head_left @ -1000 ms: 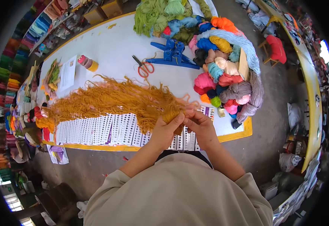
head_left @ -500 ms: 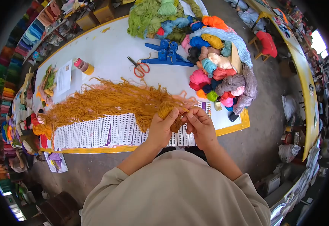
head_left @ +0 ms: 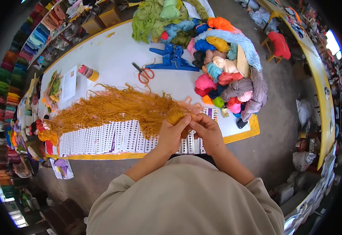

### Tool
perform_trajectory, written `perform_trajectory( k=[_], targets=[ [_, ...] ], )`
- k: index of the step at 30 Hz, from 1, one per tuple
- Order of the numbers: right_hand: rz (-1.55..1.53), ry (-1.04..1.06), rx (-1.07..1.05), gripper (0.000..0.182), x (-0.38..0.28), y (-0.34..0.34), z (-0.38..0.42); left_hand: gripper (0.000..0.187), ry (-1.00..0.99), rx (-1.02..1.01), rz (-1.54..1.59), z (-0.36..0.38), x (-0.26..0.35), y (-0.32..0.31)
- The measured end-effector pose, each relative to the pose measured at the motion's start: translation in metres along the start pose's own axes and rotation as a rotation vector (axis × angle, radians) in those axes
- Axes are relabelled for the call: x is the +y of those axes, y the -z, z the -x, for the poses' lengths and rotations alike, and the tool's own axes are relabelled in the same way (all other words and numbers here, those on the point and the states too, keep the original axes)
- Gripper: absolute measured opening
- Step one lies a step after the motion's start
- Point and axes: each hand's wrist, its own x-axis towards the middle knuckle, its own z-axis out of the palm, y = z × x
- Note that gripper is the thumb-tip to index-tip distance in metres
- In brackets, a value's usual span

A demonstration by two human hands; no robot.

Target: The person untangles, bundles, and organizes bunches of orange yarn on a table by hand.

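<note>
A long heap of golden-brown yarn stretches across the table, its near end reaching my hands. My left hand is closed around a gathered bunch of this yarn. Beside it my right hand pinches the yarn at the bunch's right side, fingertips meeting those of the left. The exact strands between the right fingers are too small to make out. Under the heap lie rows of white cards with punched holes. Some pink yarn shows just beyond my hands.
Red-handled scissors and a blue clamp-like device lie farther back on the white table. Many coloured yarn balls and skeins are piled at the right. A yarn cone and a printed sheet are at the left.
My hands have come closer together, the right fingertips now against the left ones at the yarn bunch. The whole view has shifted slightly.
</note>
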Motion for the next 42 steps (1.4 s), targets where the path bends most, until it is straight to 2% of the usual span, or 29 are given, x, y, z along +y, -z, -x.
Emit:
perform_trajectory(
  k=[8,9,14,16,22,23,24,26,31,33,42],
  targets=[
    [-0.036,-0.003,-0.038,0.007,0.003,0.027,-0.003,0.017,0.115,0.032,0.001,-0.007,-0.004,-0.018],
    [-0.033,0.0,-0.039,0.007,0.001,0.029,-0.003,0.019,0.062,-0.02,0.008,-0.011,-0.011,-0.016],
    [-0.043,-0.022,0.014,0.009,-0.006,0.035,-0.002,0.021,-0.014,-0.005,0.034,-0.02,-0.026,-0.019],
    [-0.078,-0.034,0.005,0.009,-0.006,0.036,-0.002,0.02,0.072,0.011,0.086,-0.02,-0.025,-0.02],
    [-0.12,-0.061,-0.014,0.012,-0.003,0.045,-0.005,0.023,0.073,0.02,0.011,-0.022,-0.027,-0.026],
    [-0.081,-0.07,0.042,0.012,-0.007,0.044,-0.002,0.024,0.083,0.019,-0.026,-0.022,-0.026,-0.024],
    [-0.038,-0.084,0.076,0.011,-0.009,0.041,-0.001,0.025,-0.01,0.026,-0.076,-0.024,-0.029,-0.024],
    [-0.031,-0.067,0.078,0.008,-0.003,0.044,-0.004,0.023,0.077,0.057,0.014,-0.023,-0.032,-0.022],
    [-0.132,-0.083,0.034,0.009,-0.005,0.042,-0.009,0.015,0.06,0.075,0.022,-0.022,-0.022,-0.026],
    [-0.159,-0.098,0.043,0.009,-0.004,0.043,-0.01,0.014,0.191,0.109,0.021,-0.02,-0.014,-0.028],
    [-0.111,-0.133,0.009,0.01,0.001,0.022,-0.022,0.013,0.056,0.134,0.086,-0.022,-0.023,0.0]
  ],
)
